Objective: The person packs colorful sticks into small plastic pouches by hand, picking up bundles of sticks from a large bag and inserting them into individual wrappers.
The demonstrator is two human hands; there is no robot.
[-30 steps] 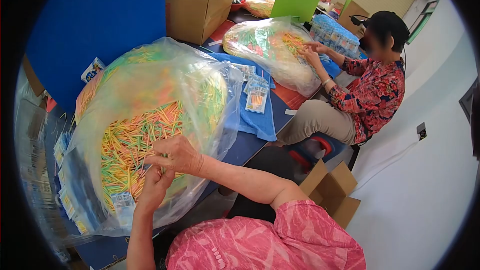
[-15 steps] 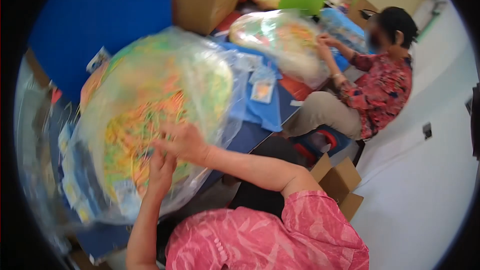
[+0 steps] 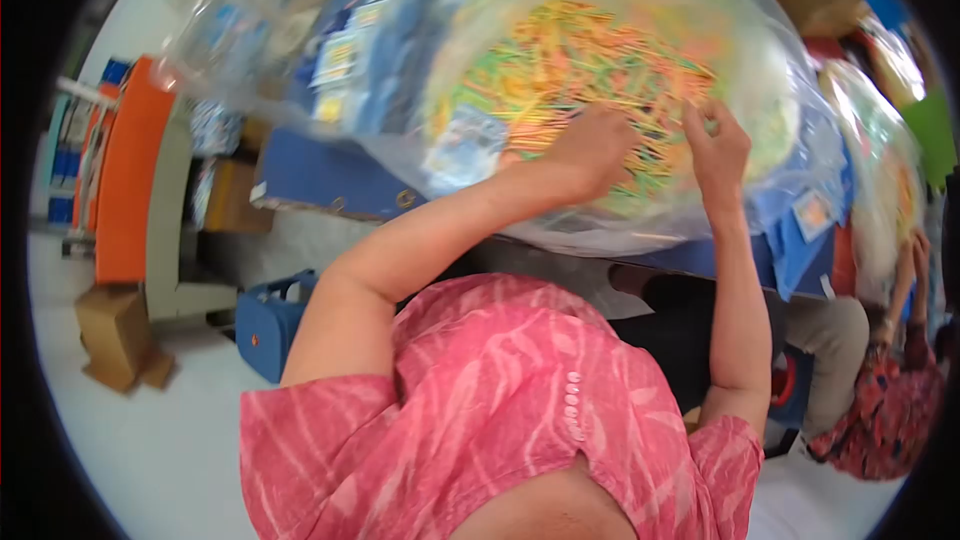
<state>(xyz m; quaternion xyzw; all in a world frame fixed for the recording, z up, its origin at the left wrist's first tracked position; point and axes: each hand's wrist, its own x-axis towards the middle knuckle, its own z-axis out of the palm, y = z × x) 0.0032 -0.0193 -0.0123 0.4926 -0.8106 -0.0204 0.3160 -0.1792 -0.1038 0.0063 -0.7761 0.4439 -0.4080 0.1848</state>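
Note:
A heap of thin, stick-like strands (image 3: pixel 570 40) in orange, yellow, green and pink lies in a large clear plastic bag (image 3: pixel 640 235), spread open on a blue table. Over the near part of the heap is my left hand (image 3: pixel 595 150), its fingers curled down and partly hidden behind its back. To its right, my right hand (image 3: pixel 718 145) is raised at the heap's edge with thumb and fingers pinched together. Whatever either hand holds is too small or hidden to make out. A small pale-blue printed packet (image 3: pixel 467 147) rests left of my left hand.
Blue printed packets (image 3: pixel 350 65) are stacked at the table's left. A blue bag with a card (image 3: pixel 812 210) lies at right. Beyond it sits another person (image 3: pixel 880 420) by a second filled bag (image 3: pixel 875 160). A blue stool (image 3: pixel 270 330) and cardboard box (image 3: pixel 115 335) stand on the floor.
The view has swung left, so the bag and the other person appear farther right. My hands, close together before, are now apart over the strands.

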